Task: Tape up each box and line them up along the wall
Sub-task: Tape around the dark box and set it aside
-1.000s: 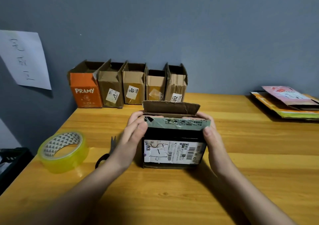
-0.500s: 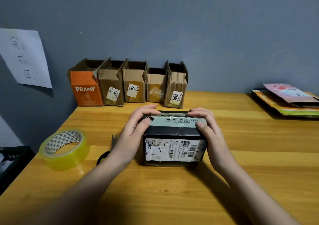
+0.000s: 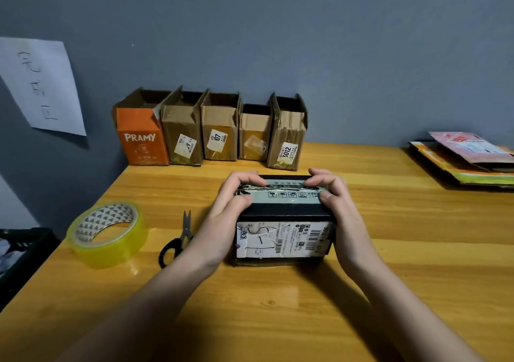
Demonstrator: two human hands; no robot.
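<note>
Both hands, the left hand (image 3: 230, 206) and right hand (image 3: 335, 203), grip the small black cardboard box (image 3: 283, 222) mid-bench (image 3: 389, 250), fingers curled over its closed flaps; should either let go to fetch the yellow tape roll (image 3: 107, 232), the flaps could spring open.

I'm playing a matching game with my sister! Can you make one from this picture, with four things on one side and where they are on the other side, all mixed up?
Things:
1. tape roll
2. scissors
3. orange box
4. black box

Places:
A. between both hands, the left hand and right hand
B. left end of the row by the wall
C. near the table's left edge
D. lying flat between the tape roll and the left hand

Pairs: 1-C, 2-D, 3-B, 4-A
</note>
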